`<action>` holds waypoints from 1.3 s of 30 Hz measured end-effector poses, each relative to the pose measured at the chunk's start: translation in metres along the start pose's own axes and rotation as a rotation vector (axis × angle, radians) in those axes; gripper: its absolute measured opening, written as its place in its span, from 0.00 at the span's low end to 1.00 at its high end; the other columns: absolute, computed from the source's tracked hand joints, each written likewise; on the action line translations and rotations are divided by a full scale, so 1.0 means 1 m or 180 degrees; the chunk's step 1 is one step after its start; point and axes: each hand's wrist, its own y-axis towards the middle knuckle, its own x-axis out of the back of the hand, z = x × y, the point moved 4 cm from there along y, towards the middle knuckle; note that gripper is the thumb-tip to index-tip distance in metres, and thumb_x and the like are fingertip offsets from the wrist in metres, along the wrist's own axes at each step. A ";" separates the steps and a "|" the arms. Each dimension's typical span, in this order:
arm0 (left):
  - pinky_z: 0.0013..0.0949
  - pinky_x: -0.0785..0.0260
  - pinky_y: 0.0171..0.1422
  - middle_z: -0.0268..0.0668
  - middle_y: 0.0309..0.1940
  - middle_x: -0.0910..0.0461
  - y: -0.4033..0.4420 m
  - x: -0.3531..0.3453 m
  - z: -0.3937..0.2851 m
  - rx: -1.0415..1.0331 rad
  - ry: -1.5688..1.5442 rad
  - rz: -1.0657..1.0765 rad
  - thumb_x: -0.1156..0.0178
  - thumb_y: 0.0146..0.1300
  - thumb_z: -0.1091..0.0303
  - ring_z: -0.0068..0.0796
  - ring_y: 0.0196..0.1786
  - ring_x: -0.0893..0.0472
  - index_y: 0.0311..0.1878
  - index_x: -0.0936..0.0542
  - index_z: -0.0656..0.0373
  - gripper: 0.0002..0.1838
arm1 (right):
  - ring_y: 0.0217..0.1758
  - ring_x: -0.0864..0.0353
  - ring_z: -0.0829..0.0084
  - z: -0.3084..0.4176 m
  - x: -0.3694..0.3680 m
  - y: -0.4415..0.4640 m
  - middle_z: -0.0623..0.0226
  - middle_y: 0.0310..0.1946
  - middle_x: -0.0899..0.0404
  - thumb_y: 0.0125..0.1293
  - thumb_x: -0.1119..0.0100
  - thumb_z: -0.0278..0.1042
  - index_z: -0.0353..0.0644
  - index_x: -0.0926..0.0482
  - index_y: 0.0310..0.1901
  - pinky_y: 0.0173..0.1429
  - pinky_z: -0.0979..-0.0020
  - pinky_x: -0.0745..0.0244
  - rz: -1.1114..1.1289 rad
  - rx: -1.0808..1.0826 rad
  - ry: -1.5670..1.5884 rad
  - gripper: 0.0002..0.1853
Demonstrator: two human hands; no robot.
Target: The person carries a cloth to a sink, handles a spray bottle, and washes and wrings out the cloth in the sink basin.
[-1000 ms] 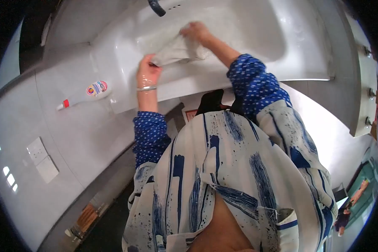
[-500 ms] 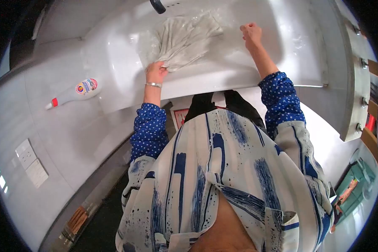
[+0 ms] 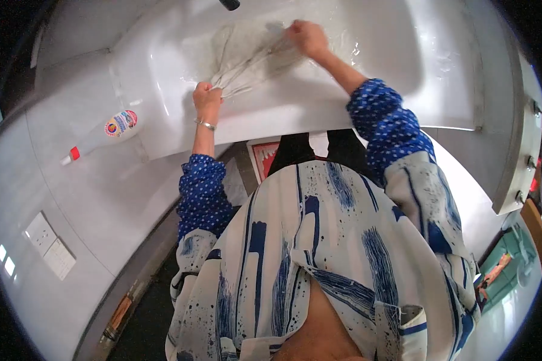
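A wet white cloth [image 3: 245, 65] lies in shallow water in the white basin [image 3: 397, 102], its folds stretched between my two hands. My left hand [image 3: 208, 101] is closed on the cloth's lower left end, near the front wall. At the cloth's upper right part, my right hand [image 3: 307, 38] is closed round a bunch of it, slightly blurred. On the pale ledge to the left lies a white bottle [image 3: 120, 124] with a red and white cap, apart from both hands.
The dark spout [image 3: 229, 4] hangs over the basin's far side. Wall sockets [image 3: 41, 233] are at lower left. A cabinet edge with metal knobs [image 3: 531, 161] stands at the right, and a green item [image 3: 503, 278] lies at lower right.
Half a second ago my right hand was off the cloth at the right; now it has moved left and grips it. The spread cloth is drawn into tighter folds.
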 end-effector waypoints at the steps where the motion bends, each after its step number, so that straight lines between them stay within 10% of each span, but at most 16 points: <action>1: 0.27 0.31 0.23 0.37 0.19 0.27 0.001 0.000 0.007 -0.0006 0.0215 0.0153 0.44 0.43 0.75 0.24 0.21 0.26 0.30 0.28 0.66 0.09 | 0.39 0.23 0.53 -0.014 0.015 0.003 0.55 0.34 0.22 0.54 0.49 0.41 0.47 0.23 0.35 0.44 0.59 0.28 0.0072 -0.0108 -0.0237 0.11; 11: 0.39 0.34 0.37 0.47 0.23 0.26 -0.035 -0.048 -0.028 -0.1540 0.1599 0.0872 0.47 0.43 0.76 0.50 0.32 0.25 0.27 0.29 0.61 0.05 | 0.41 0.24 0.59 0.045 -0.015 0.010 0.57 0.40 0.25 0.53 0.44 0.47 0.49 0.22 0.36 0.41 0.60 0.29 -0.1229 0.0823 -0.1512 0.13; 14: 0.38 0.33 0.40 0.47 0.26 0.25 -0.042 -0.043 -0.037 -0.1658 0.1550 0.0755 0.48 0.43 0.77 0.48 0.34 0.25 0.28 0.29 0.61 0.06 | 0.36 0.21 0.60 0.051 -0.037 0.017 0.59 0.31 0.22 0.54 0.44 0.47 0.47 0.22 0.36 0.39 0.60 0.29 -0.0181 0.1341 -0.1577 0.14; 19: 0.38 0.34 0.44 0.44 0.31 0.26 -0.024 -0.009 -0.024 -0.1512 0.1298 0.0306 0.48 0.44 0.79 0.44 0.38 0.25 0.36 0.30 0.61 0.12 | 0.26 0.30 0.77 -0.011 0.048 0.021 0.66 0.21 0.25 0.53 0.41 0.45 0.37 0.23 0.30 0.32 0.69 0.33 -0.0204 -0.0089 0.1372 0.16; 23: 0.38 0.35 0.46 0.45 0.34 0.26 -0.013 -0.022 -0.009 -0.1555 0.1394 0.0314 0.47 0.46 0.78 0.45 0.41 0.26 0.38 0.29 0.62 0.13 | 0.27 0.27 0.72 -0.047 0.052 0.010 0.61 0.23 0.24 0.49 0.37 0.49 0.33 0.27 0.24 0.34 0.68 0.32 0.0739 -0.0598 0.1407 0.22; 26: 0.38 0.36 0.50 0.46 0.35 0.27 -0.019 -0.037 -0.021 -0.2544 0.1865 -0.0375 0.44 0.52 0.70 0.46 0.44 0.27 0.43 0.29 0.63 0.14 | 0.32 0.23 0.57 -0.055 0.049 0.023 0.52 0.28 0.22 0.49 0.36 0.50 0.33 0.24 0.28 0.38 0.63 0.30 -0.0909 -0.0566 0.0217 0.22; 27: 0.39 0.35 0.51 0.45 0.35 0.27 -0.012 -0.042 -0.019 -0.1747 0.1095 -0.0120 0.45 0.54 0.64 0.46 0.43 0.27 0.44 0.29 0.64 0.17 | 0.38 0.24 0.55 -0.055 0.025 0.023 0.53 0.32 0.21 0.49 0.36 0.46 0.33 0.22 0.34 0.44 0.62 0.30 -0.1405 -0.0275 0.0549 0.21; 28: 0.40 0.34 0.51 0.44 0.35 0.27 -0.011 -0.050 -0.013 -0.0932 0.0360 0.0142 0.45 0.56 0.58 0.47 0.42 0.26 0.45 0.29 0.65 0.20 | 0.43 0.25 0.53 -0.052 -0.006 0.033 0.55 0.38 0.21 0.51 0.38 0.41 0.36 0.23 0.41 0.48 0.61 0.30 -0.0965 0.1752 -0.0152 0.19; 31: 0.42 0.30 0.49 0.40 0.38 0.27 -0.035 -0.088 -0.044 0.1027 -0.2170 0.1544 0.48 0.59 0.47 0.41 0.40 0.24 0.45 0.28 0.63 0.26 | 0.34 0.24 0.50 0.062 -0.009 -0.022 0.52 0.29 0.22 0.52 0.44 0.39 0.42 0.25 0.37 0.39 0.59 0.28 0.0068 0.0738 0.0672 0.13; 35: 0.36 0.46 0.67 0.35 0.58 0.34 -0.026 -0.098 -0.042 0.0754 -0.3415 0.2609 0.58 0.65 0.50 0.31 0.61 0.36 0.60 0.37 0.54 0.25 | 0.28 0.23 0.53 0.153 0.010 -0.116 0.56 0.22 0.23 0.55 0.46 0.45 0.46 0.24 0.30 0.34 0.57 0.28 0.0106 0.1269 0.0598 0.12; 39: 0.40 0.39 0.62 0.42 0.54 0.31 0.003 -0.109 -0.010 0.0558 -0.3498 0.1604 0.51 0.62 0.60 0.37 0.58 0.32 0.56 0.32 0.59 0.20 | 0.27 0.24 0.54 0.088 -0.043 -0.055 0.59 0.22 0.24 0.55 0.46 0.40 0.44 0.24 0.27 0.31 0.58 0.30 -0.0443 0.1250 0.0464 0.09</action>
